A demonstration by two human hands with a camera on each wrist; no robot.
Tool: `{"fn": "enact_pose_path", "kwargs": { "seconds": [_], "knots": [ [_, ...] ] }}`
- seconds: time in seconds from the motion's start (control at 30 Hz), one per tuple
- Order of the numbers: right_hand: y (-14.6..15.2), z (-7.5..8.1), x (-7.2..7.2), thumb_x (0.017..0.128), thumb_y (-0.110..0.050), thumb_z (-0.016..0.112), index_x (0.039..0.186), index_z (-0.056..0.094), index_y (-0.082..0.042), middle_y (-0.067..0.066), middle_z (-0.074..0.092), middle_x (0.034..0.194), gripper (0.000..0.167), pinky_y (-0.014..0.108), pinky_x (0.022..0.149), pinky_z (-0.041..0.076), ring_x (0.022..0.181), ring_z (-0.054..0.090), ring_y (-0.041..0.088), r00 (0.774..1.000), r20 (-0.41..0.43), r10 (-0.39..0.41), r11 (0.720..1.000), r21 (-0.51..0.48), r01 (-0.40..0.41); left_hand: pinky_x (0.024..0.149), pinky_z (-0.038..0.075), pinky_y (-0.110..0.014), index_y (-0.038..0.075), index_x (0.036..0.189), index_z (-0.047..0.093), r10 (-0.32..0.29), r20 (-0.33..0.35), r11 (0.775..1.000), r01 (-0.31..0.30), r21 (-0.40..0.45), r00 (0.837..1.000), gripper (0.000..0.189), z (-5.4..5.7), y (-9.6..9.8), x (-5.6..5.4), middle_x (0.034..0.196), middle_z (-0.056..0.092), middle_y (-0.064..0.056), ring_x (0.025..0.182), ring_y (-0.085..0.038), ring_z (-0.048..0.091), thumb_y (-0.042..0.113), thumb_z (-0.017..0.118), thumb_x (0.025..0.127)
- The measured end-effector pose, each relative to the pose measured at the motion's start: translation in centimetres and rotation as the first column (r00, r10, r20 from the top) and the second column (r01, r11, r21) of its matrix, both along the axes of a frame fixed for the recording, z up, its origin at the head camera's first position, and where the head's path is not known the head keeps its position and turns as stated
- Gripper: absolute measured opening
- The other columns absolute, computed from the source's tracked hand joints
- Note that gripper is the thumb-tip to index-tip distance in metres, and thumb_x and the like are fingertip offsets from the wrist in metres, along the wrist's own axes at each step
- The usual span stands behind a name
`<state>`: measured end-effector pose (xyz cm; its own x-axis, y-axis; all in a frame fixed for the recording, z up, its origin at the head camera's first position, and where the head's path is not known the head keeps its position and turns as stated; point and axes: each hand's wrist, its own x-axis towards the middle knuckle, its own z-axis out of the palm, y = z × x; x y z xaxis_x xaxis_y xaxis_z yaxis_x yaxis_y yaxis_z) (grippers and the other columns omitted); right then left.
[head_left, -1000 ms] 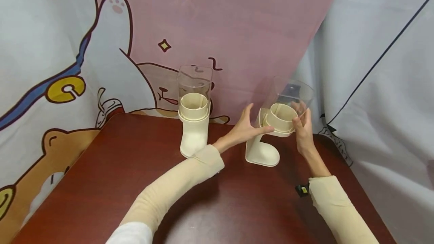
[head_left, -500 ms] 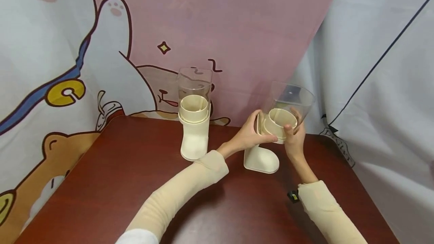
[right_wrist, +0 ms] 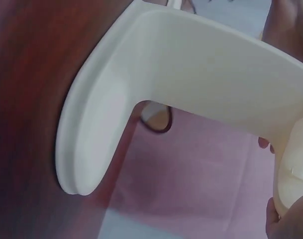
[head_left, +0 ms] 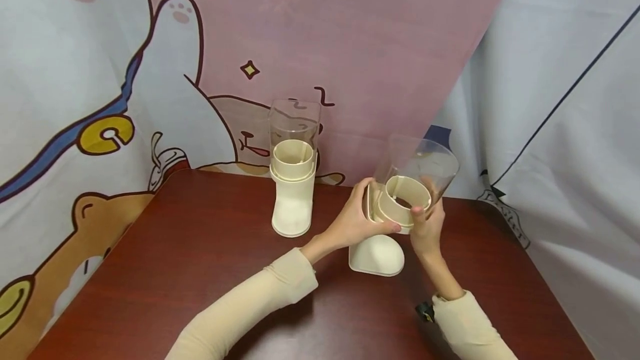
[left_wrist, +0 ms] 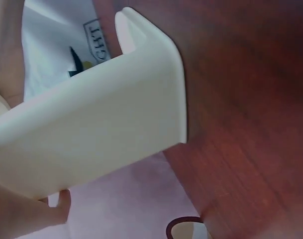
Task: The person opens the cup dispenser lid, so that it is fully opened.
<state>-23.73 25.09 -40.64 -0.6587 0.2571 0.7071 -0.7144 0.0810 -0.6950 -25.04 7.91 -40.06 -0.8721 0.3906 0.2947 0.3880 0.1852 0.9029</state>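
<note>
Two cream C-shaped stands, each topped with a clear open container, look like dispensers. My left hand [head_left: 350, 224] grips the right dispenser [head_left: 377, 255] by the left side of its upper part, thumb across the front. From the right, my right hand [head_left: 427, 231] holds the same ring-shaped collar, its thumb in front and its other fingers behind the clear container [head_left: 434, 164]. The dispenser leans to the right. In the left wrist view the stand's back [left_wrist: 91, 119] fills the middle; the right wrist view shows its rounded foot [right_wrist: 101, 124] at the tabletop, lifted or touching I cannot tell.
The second dispenser [head_left: 293, 204] stands upright on the dark red-brown table [head_left: 200, 271], left of my left hand. Behind it hangs a pink cloth [head_left: 375, 43] with cartoon animals. A white cloth [head_left: 565, 154] hangs along the right side.
My left fingers have closed round the right dispenser's upper part. Both hands have brought that dispenser nearer to me and a little left. The other dispenser keeps its place on the table.
</note>
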Motion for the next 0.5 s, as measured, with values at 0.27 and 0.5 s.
{"fn": "enact_pose_path", "kwargs": {
  "seconds": [0.27,0.5],
  "knots": [
    [-3.2,0.3,3.4,0.081,-0.062,0.074,0.141,0.049,-0.001,0.004,0.065,0.120,0.089,0.019,0.096,0.049,0.111,0.062,0.013,0.994,-0.046,0.104,0.995,0.017,-0.103,0.109,0.040,-0.039,0.021,0.155,0.022,0.027,-0.011,0.999,-0.026,0.038,1.000,0.111,-0.1,-3.2,4.2,0.149,0.036,0.000,0.132,-0.016,0.045,0.034,0.092,0.069],
    [-6.0,0.4,5.9,0.085,-0.056,0.073,0.142,0.043,0.005,0.012,0.062,0.130,0.089,0.024,0.098,0.051,0.116,0.062,0.018,0.964,-0.103,0.245,0.970,0.027,-0.243,0.113,0.035,-0.046,0.021,0.153,0.021,0.048,-0.002,0.993,-0.048,0.104,0.999,0.111,-0.7,-5.8,7.6,0.150,0.034,0.000,0.136,-0.017,0.039,0.027,0.093,0.069]
  ]
}}
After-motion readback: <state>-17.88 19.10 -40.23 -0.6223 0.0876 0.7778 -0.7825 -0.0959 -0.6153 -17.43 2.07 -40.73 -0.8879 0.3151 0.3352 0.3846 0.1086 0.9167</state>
